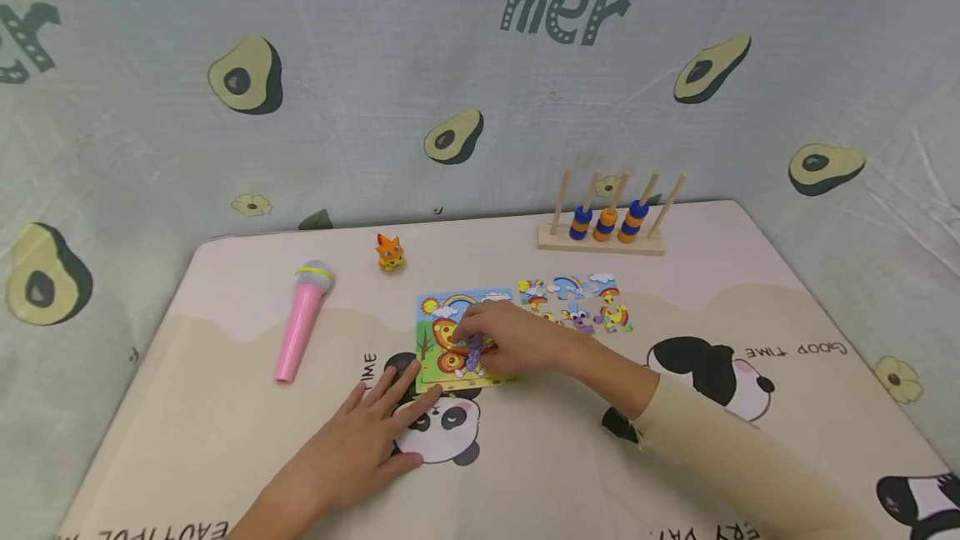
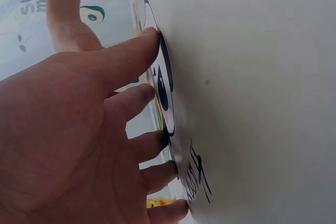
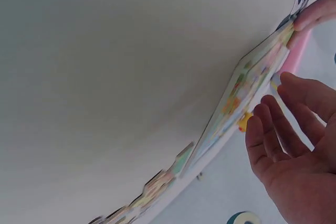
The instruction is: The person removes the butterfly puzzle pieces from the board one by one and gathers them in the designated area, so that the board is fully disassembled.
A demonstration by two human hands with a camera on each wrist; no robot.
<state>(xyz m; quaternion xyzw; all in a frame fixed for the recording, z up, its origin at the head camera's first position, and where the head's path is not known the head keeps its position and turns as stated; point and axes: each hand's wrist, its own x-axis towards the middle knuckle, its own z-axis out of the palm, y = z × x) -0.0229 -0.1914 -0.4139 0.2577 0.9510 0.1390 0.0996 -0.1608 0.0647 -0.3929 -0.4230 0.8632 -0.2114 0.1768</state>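
A picture puzzle board [image 1: 429, 373] with a sun, a rainbow and an orange butterfly lies on the table. Over its right half is my right hand [image 1: 517, 338], which covers part of the picture. Its fingers [image 3: 255, 135] are loosely bent in the right wrist view, with no piece visible between them and the thumb. My left hand [image 1: 352, 448] rests with spread, mostly straight fingers on the cloth, index fingertip at the board's lower left corner. Loose puzzle pieces [image 1: 568, 287] lie in rows right of the board, partly hidden by the right hand.
A pink toy microphone [image 1: 300, 327] lies to the left. Behind the board sits a small orange animal figure [image 1: 390, 252]. A wooden bead rack [image 1: 600, 242] with blue and orange beads stands at the back right. Panda-print cloth covers the table; an avocado-print curtain [image 1: 360, 40] hangs behind.
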